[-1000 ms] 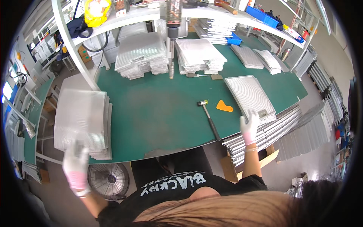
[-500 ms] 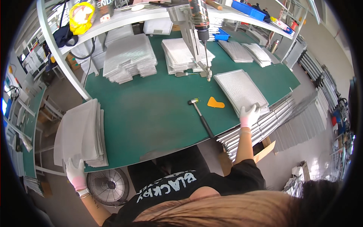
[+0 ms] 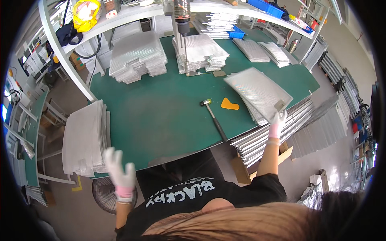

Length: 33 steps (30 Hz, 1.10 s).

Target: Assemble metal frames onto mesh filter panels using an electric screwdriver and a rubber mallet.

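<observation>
My right hand, in a white glove with a pink cuff, grips the near corner of a thin grey mesh panel. The panel is tilted and partly lifted off the stack of similar sheets beneath it. My gloved left hand is in the air at the table's front edge, fingers spread, holding nothing. Beside it, at the table's left end, stands another stack of mesh sheets. Between the hands lie a small mallet with a black handle and an orange-yellow scraper.
A power screwdriver hangs over the green table. More sheet stacks stand at the back, near a hand screwdriver. Below the right edge are metal frame bars; a fan stands underneath at left.
My left hand has left the left stack and moved right, fingers spread. My right hand has raised and turned the top mesh panel on its stack. The hanging power screwdriver has shifted left.
</observation>
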### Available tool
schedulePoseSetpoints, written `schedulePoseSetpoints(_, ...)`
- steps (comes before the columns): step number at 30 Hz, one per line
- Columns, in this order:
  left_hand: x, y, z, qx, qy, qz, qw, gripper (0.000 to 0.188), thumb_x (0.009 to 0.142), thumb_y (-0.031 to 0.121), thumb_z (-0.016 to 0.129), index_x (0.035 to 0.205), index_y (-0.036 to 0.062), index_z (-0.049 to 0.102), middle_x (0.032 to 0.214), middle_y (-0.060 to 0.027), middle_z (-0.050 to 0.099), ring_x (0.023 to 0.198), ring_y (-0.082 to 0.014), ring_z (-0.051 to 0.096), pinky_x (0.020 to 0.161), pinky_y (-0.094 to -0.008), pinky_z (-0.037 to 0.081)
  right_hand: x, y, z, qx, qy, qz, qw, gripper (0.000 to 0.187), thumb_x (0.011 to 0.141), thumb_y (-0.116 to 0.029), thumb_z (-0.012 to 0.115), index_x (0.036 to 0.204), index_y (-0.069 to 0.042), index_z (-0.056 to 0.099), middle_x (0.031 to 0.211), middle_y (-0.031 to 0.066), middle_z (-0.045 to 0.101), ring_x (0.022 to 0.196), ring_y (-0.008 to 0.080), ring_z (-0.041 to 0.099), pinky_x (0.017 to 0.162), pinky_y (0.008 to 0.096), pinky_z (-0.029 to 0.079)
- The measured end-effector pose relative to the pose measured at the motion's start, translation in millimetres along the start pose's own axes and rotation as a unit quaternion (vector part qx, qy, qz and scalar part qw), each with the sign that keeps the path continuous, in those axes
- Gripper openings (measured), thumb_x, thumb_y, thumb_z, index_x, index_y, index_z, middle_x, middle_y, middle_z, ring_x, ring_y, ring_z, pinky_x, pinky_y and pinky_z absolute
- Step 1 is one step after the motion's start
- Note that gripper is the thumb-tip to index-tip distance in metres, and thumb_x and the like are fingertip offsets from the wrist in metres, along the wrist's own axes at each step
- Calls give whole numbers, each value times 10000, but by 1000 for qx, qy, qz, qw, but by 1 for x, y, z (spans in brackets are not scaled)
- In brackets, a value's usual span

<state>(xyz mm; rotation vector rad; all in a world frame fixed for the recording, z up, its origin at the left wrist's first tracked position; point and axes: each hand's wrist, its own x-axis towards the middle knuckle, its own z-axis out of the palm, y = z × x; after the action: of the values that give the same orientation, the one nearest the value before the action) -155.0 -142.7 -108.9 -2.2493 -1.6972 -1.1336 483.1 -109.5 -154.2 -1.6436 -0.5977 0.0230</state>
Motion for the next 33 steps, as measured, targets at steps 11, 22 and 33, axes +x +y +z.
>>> schedulePoseSetpoints(11,-31,44,141,-463,-66,-216,857,246,986,77,526,1163,-94,526,1111,-160,625,1015,-202,622,881,-328,509,-251,-86,66,-10,-494,-25,869,456,901,-65,586,1346,11,522,1005,159,669,954,247,651,813,369,546)
schedulePoseSetpoints(22,-119,-30,87,-558,-39,-483,674,453,977,218,602,1307,-71,490,1172,-135,628,1045,-211,630,912,-336,511,-169,-37,137,-338,-438,-251,795,567,940,-142,525,1458,-10,338,1103,260,598,886,352,652,721,404,559)
schedulePoseSetpoints(33,-155,3,76,-585,-132,-542,589,494,1022,351,512,1362,4,425,1203,-111,617,999,-204,646,809,-329,550,-253,-119,272,-296,-580,-349,673,556,975,-136,452,1506,-110,285,1090,226,607,929,404,639,799,492,528)
